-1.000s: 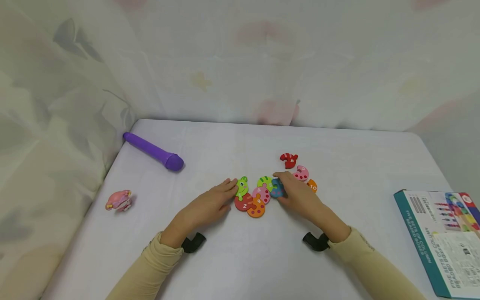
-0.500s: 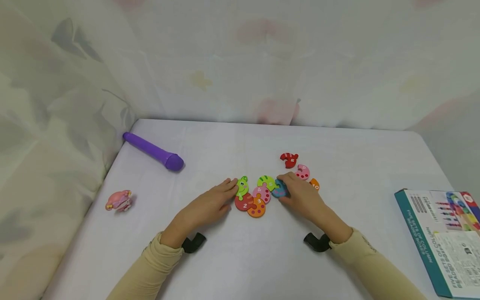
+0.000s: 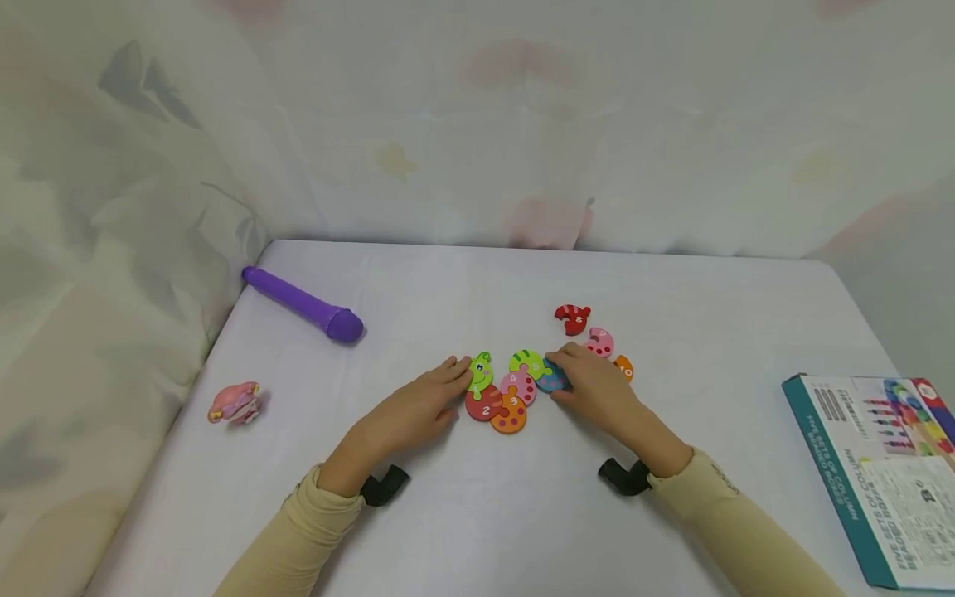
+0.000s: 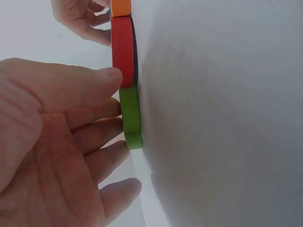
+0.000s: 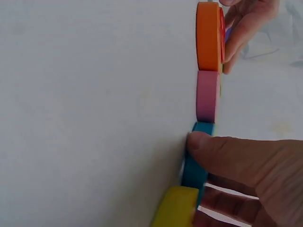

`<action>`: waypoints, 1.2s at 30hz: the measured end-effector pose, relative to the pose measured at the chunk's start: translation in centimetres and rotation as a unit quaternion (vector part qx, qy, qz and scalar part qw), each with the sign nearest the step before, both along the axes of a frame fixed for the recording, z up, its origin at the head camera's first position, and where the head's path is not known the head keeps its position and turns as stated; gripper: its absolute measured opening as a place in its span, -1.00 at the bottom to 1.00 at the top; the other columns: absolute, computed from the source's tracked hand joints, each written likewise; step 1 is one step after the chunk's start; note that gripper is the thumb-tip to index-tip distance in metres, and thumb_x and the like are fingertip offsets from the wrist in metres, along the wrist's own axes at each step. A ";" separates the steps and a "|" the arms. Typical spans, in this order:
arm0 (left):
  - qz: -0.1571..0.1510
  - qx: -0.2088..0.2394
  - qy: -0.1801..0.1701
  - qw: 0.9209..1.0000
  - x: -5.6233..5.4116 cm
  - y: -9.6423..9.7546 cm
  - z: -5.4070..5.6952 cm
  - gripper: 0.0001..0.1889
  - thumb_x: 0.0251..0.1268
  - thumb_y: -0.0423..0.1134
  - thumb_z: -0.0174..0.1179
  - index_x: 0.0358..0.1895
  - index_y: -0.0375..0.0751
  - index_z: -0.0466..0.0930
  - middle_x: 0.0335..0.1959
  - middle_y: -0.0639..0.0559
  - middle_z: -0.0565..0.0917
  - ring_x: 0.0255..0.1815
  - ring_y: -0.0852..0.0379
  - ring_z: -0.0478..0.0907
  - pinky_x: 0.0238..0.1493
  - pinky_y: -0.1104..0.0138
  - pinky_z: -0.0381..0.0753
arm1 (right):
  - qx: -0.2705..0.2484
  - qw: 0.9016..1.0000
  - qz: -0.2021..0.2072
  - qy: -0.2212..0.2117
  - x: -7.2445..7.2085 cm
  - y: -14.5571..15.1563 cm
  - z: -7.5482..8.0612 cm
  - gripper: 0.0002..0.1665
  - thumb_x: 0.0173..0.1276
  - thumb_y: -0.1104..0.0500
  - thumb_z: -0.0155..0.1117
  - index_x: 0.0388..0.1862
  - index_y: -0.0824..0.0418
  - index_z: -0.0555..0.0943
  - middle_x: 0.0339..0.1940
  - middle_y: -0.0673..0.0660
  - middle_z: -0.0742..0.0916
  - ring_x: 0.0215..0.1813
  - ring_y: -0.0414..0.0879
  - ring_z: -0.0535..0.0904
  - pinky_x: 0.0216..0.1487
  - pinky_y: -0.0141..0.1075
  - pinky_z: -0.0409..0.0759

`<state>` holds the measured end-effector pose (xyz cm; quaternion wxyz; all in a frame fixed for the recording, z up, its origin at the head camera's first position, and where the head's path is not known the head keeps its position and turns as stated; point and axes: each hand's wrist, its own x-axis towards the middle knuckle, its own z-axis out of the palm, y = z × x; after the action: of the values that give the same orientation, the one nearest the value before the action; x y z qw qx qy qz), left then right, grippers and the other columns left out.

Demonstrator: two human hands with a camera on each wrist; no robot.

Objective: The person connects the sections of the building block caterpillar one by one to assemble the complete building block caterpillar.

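Number puzzle pieces form a caterpillar on the white table. My left hand point(image 3: 418, 406) has fairly straight fingers against the green head piece point(image 3: 481, 377); its thumb touches the red piece 2 point(image 4: 123, 49). My right hand point(image 3: 606, 396) pinches the blue piece point(image 5: 195, 168) by its edge, beside the light green piece 5 point(image 3: 526, 362). The orange piece 3 point(image 3: 509, 416) and pink piece 4 point(image 3: 518, 386) lie between. A yellow piece point(image 5: 176, 208) adjoins the blue one in the right wrist view; the right hand hides it from the head view.
Red piece 8 point(image 3: 573, 319), pink piece 9 point(image 3: 599, 342) and orange piece 10 point(image 3: 624, 366) lie beyond the right hand. A purple toy microphone point(image 3: 302, 304) and a pink toy figure point(image 3: 235, 403) are at the left. A box point(image 3: 880, 489) lies at the right edge.
The right hand and the blue piece have shifted very slightly rightward. Pieces 9 and 10 have also edged a little to the right. The left hand has stayed in place.
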<state>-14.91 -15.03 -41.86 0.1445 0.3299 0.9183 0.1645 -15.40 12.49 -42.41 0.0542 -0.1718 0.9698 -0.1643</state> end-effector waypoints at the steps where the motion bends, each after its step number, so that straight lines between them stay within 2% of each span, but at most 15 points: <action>1: 0.000 0.001 -0.001 1.000 0.0 0.0 0.0 -0.40 0.27 -0.31 0.13 0.37 -0.24 0.19 0.44 -0.06 0.10 0.45 -0.01 -0.03 0.37 0.13 0.09 | -0.008 1.000 0.001 -0.006 0.0 0.2 0.0 -0.25 0.03 0.06 0.47 0.22 0.22 0.46 0.03 0.14 0.57 -0.04 -0.05 0.50 -0.06 -0.18 0.59; 3: 0.000 -0.001 -0.001 1.000 0.0 0.1 -0.2 -0.40 0.27 -0.30 0.13 0.37 -0.24 0.18 0.44 -0.06 0.09 0.45 0.00 -0.03 0.37 0.13 0.09 | -0.029 0.999 -0.002 -0.015 0.2 0.7 0.3 -0.20 0.04 0.07 0.46 0.27 0.21 0.40 0.09 0.16 0.53 0.02 -0.02 0.48 -0.03 -0.13 0.59; 6: -0.001 -0.001 0.002 1.000 0.0 0.1 -0.3 -0.40 0.27 -0.30 0.13 0.37 -0.24 0.19 0.44 -0.07 0.10 0.45 -0.01 -0.02 0.37 0.11 0.10 | -0.071 0.997 -0.027 -0.022 0.5 2.0 0.8 -0.18 0.05 0.11 0.46 0.30 0.19 0.36 0.13 0.17 0.49 0.06 0.02 0.47 0.02 -0.08 0.56; 9: 0.003 -0.003 0.007 1.000 0.0 0.0 -0.2 -0.40 0.27 -0.30 0.13 0.37 -0.23 0.19 0.44 -0.05 0.10 0.45 0.00 -0.02 0.36 0.10 0.10 | -0.102 0.993 -0.054 -0.008 0.8 3.6 1.5 -0.31 0.08 0.19 0.43 0.21 0.24 0.43 0.09 0.20 0.50 0.00 0.06 0.49 0.00 -0.05 0.57; 12: 0.006 -0.006 0.009 1.000 0.0 -0.1 -0.1 -0.40 0.27 -0.29 0.13 0.37 -0.23 0.20 0.44 -0.05 0.11 0.45 0.00 -0.02 0.36 0.10 0.11 | -0.109 0.992 -0.067 0.000 0.9 4.8 2.0 -0.48 0.12 0.23 0.38 0.08 0.27 0.51 0.02 0.21 0.54 -0.06 0.06 0.50 -0.05 -0.07 0.59; 14: 0.007 -0.005 0.009 1.000 -0.1 -0.2 -0.1 -0.40 0.26 -0.28 0.14 0.37 -0.23 0.20 0.44 -0.05 0.11 0.45 0.00 -0.02 0.36 0.09 0.12 | -0.101 0.992 -0.072 -0.004 1.0 5.3 2.3 -0.54 0.13 0.22 0.37 0.03 0.28 0.53 -0.04 0.20 0.58 -0.12 0.05 0.51 -0.12 -0.10 0.60; 18: 0.004 -0.002 0.010 1.000 -0.1 -0.2 -0.2 -0.40 0.26 -0.29 0.15 0.36 -0.25 0.21 0.43 -0.07 0.12 0.44 -0.02 -0.01 0.35 0.07 0.13 | -0.085 0.993 -0.081 -0.027 1.4 5.5 2.6 -0.50 0.08 0.15 0.42 0.01 0.26 0.54 -0.12 0.17 0.62 -0.16 0.02 0.50 -0.20 -0.13 0.59; 22: 0.001 0.001 0.009 1.000 -0.1 -0.1 -0.1 -0.41 0.26 -0.29 0.15 0.36 -0.26 0.21 0.43 -0.08 0.12 0.44 -0.03 -0.01 0.35 0.06 0.12 | -0.044 0.995 -0.077 -0.046 1.6 5.3 2.0 -0.40 -0.06 0.03 0.52 -0.02 0.22 0.57 -0.17 0.13 0.60 -0.18 -0.01 0.49 -0.21 -0.14 0.59; 26: 0.000 -0.003 0.011 1.000 -0.1 -0.1 -0.2 -0.40 0.26 -0.28 0.15 0.36 -0.26 0.21 0.43 -0.08 0.12 0.44 -0.03 -0.01 0.35 0.08 0.12 | 0.008 0.994 -0.090 -0.059 1.7 4.4 1.3 -0.28 -0.21 -0.10 0.57 -0.10 0.23 0.53 -0.25 0.13 0.51 -0.28 -0.04 0.47 -0.34 -0.20 0.60; 30: 0.001 0.000 0.016 1.000 0.0 -0.2 -0.3 -0.40 0.25 -0.29 0.15 0.36 -0.26 0.21 0.43 -0.08 0.11 0.44 -0.03 -0.01 0.35 0.08 0.12 | 0.030 0.993 -0.103 -0.049 1.7 3.4 0.7 -0.24 -0.23 -0.13 0.57 -0.10 0.27 0.52 -0.27 0.16 0.46 -0.34 -0.05 0.46 -0.40 -0.25 0.59; 36: -0.004 0.009 0.016 1.000 -0.1 -0.1 -0.3 -0.40 0.24 -0.30 0.16 0.35 -0.27 0.22 0.43 -0.09 0.12 0.44 -0.04 0.00 0.35 0.08 0.13 | 0.028 0.992 -0.119 -0.032 1.8 3.2 0.3 -0.24 -0.19 -0.14 0.55 -0.07 0.27 0.55 -0.27 0.14 0.46 -0.39 -0.07 0.45 -0.45 -0.29 0.54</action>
<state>-15.04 -15.15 -42.19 0.1277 0.3372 0.9176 0.1671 -13.58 15.66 -42.12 0.0697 -0.0481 0.9854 -0.1478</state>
